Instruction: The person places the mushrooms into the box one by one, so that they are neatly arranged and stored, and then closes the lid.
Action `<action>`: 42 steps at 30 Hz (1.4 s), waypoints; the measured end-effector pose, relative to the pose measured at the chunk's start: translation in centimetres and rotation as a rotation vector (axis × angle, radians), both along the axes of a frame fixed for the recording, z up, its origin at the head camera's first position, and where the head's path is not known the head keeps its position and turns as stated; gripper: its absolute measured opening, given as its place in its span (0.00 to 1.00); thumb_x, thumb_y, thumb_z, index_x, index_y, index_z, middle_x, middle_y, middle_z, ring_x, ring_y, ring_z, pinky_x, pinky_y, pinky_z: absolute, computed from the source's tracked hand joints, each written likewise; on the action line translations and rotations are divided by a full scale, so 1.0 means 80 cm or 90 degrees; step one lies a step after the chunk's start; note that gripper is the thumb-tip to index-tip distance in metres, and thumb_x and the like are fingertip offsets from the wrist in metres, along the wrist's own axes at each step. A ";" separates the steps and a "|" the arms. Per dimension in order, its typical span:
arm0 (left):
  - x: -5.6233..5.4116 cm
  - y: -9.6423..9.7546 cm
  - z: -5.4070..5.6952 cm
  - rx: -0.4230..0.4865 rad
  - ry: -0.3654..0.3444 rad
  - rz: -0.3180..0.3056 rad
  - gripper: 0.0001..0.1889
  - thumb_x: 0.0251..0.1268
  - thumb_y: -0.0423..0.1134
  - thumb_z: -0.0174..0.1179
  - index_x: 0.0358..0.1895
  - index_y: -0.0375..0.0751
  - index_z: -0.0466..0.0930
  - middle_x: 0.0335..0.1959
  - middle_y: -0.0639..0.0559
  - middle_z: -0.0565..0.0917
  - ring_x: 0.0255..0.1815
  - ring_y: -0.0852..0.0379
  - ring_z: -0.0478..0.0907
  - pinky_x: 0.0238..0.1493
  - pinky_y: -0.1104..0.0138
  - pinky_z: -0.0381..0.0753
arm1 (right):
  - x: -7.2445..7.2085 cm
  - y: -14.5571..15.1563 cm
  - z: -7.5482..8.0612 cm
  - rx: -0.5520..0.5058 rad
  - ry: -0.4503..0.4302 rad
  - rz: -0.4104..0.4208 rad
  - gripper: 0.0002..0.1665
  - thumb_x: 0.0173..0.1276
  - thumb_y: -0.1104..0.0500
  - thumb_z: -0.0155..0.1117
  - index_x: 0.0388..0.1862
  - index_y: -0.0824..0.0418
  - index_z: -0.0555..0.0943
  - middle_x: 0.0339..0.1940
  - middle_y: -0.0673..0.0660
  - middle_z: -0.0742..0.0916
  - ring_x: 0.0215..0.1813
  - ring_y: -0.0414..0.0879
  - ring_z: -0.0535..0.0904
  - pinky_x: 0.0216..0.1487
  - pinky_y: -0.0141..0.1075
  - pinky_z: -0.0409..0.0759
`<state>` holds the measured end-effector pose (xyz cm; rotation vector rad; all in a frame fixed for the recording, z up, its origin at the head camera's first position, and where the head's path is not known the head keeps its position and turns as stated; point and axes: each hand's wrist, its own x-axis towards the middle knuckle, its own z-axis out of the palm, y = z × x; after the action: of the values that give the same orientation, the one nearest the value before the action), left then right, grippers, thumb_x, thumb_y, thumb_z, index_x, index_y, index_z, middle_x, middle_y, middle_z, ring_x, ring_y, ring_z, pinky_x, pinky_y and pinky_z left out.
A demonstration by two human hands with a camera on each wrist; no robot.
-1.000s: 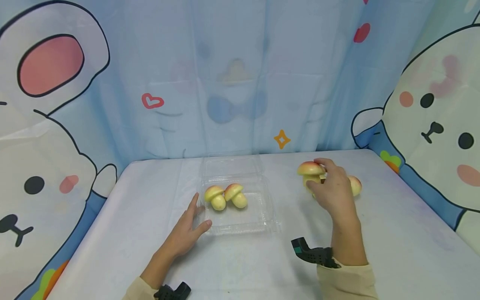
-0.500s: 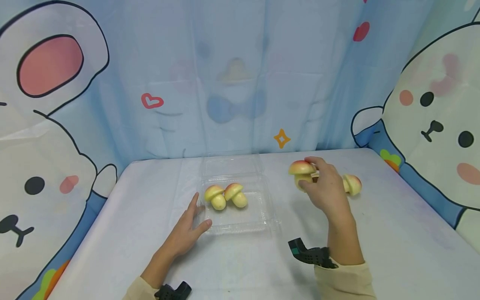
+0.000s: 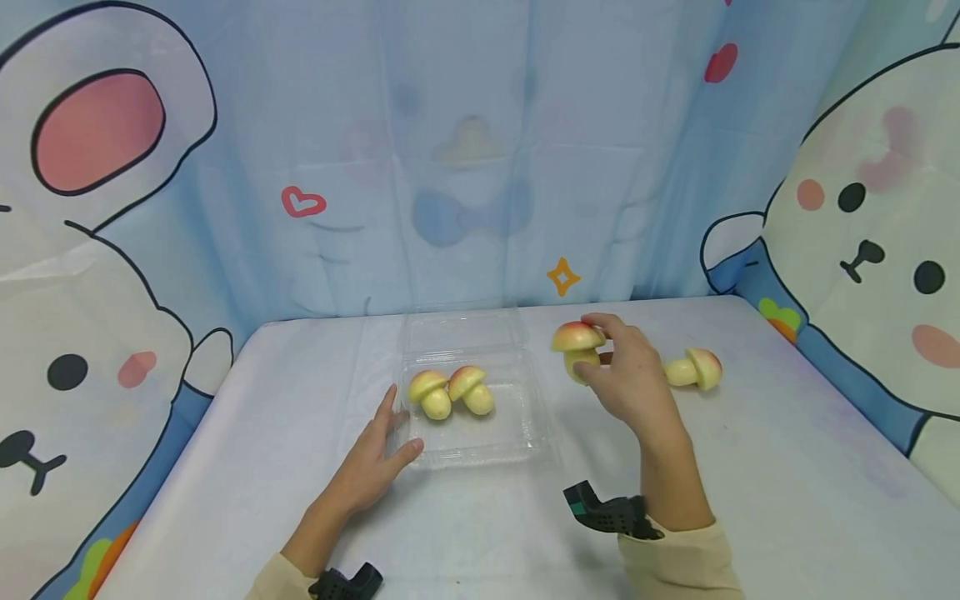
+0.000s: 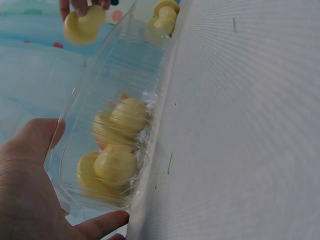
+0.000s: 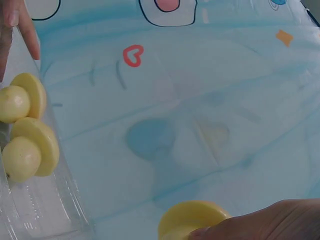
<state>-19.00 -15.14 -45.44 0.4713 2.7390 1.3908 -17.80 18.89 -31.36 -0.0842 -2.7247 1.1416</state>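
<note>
My right hand (image 3: 628, 371) pinches a toy mushroom (image 3: 577, 337) with a red-yellow cap and pale stem, held up above the table to the right of a clear plastic box (image 3: 517, 417). In the right wrist view this mushroom (image 5: 192, 217) shows at the bottom, beside the thumb. Two similar mushrooms, a left one (image 3: 430, 393) and a right one (image 3: 472, 390), lie side by side in the box. My left hand (image 3: 371, 462) rests at the box's left edge, fingers spread and thumb at the front corner. The left wrist view shows its fingers around the box's end wall (image 4: 60, 175).
Another mushroom (image 3: 696, 369) lies on its side on the white-covered table (image 3: 787, 467), right of my right hand. The box's clear lid (image 3: 465, 333) lies folded back behind it. A blue cartoon curtain (image 3: 337, 125) hangs behind the table.
My right hand has moved left with the mushroom, toward the box. The mushroom on the table at right has come fully into sight. My left hand has stayed in place.
</note>
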 end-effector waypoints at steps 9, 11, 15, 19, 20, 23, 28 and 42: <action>0.000 0.001 0.002 0.000 -0.005 0.004 0.47 0.75 0.53 0.57 0.86 0.47 0.38 0.75 0.36 0.72 0.82 0.34 0.58 0.78 0.34 0.51 | -0.001 -0.007 -0.005 0.016 0.001 0.013 0.36 0.71 0.61 0.65 0.77 0.59 0.68 0.70 0.70 0.74 0.63 0.68 0.79 0.50 0.53 0.84; 0.000 0.001 0.001 -0.002 -0.005 0.005 0.47 0.75 0.53 0.57 0.86 0.47 0.38 0.75 0.36 0.72 0.82 0.34 0.58 0.78 0.34 0.52 | -0.002 -0.008 -0.005 0.016 0.000 0.015 0.36 0.71 0.61 0.65 0.77 0.59 0.68 0.70 0.69 0.74 0.63 0.67 0.79 0.50 0.53 0.84; 0.000 0.001 0.001 -0.002 -0.005 0.004 0.47 0.76 0.53 0.57 0.86 0.47 0.37 0.75 0.36 0.72 0.82 0.34 0.58 0.78 0.34 0.52 | -0.001 -0.011 -0.004 0.013 0.002 0.020 0.36 0.70 0.62 0.65 0.76 0.59 0.69 0.70 0.69 0.74 0.63 0.67 0.80 0.49 0.52 0.85; 0.000 0.000 0.001 -0.002 -0.004 0.005 0.47 0.76 0.53 0.58 0.86 0.47 0.37 0.75 0.36 0.72 0.82 0.34 0.58 0.79 0.35 0.52 | -0.001 -0.012 -0.003 0.013 0.010 0.029 0.36 0.70 0.62 0.65 0.76 0.59 0.69 0.69 0.69 0.74 0.62 0.67 0.81 0.48 0.51 0.85; 0.000 0.000 0.001 -0.001 -0.004 0.005 0.47 0.76 0.52 0.58 0.86 0.47 0.37 0.75 0.36 0.72 0.82 0.34 0.58 0.79 0.35 0.52 | -0.002 -0.012 -0.004 0.015 0.012 0.031 0.36 0.70 0.62 0.65 0.76 0.60 0.69 0.69 0.70 0.75 0.61 0.67 0.81 0.48 0.51 0.85; 0.000 0.000 0.001 -0.002 -0.003 0.006 0.47 0.76 0.52 0.58 0.86 0.47 0.37 0.75 0.36 0.72 0.81 0.34 0.60 0.78 0.35 0.53 | -0.003 -0.013 -0.005 0.014 0.013 0.037 0.36 0.70 0.63 0.65 0.76 0.60 0.69 0.69 0.70 0.75 0.61 0.66 0.81 0.48 0.51 0.85; 0.000 0.000 0.001 0.000 -0.003 0.005 0.47 0.75 0.52 0.58 0.86 0.47 0.37 0.75 0.36 0.72 0.81 0.34 0.60 0.78 0.35 0.53 | -0.004 -0.018 -0.006 0.013 0.010 0.045 0.35 0.70 0.63 0.65 0.76 0.60 0.69 0.69 0.69 0.75 0.61 0.66 0.81 0.48 0.50 0.85; -0.002 0.000 -0.002 -0.001 -0.003 0.002 0.47 0.76 0.52 0.57 0.86 0.48 0.37 0.75 0.36 0.72 0.81 0.34 0.59 0.78 0.34 0.52 | -0.007 -0.032 -0.012 0.019 0.002 0.070 0.35 0.70 0.64 0.66 0.75 0.60 0.70 0.67 0.69 0.76 0.60 0.64 0.82 0.49 0.49 0.85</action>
<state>-19.14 -15.18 -45.62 0.4631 2.7377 1.3876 -18.37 16.37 -32.33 0.0732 -2.7727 1.1269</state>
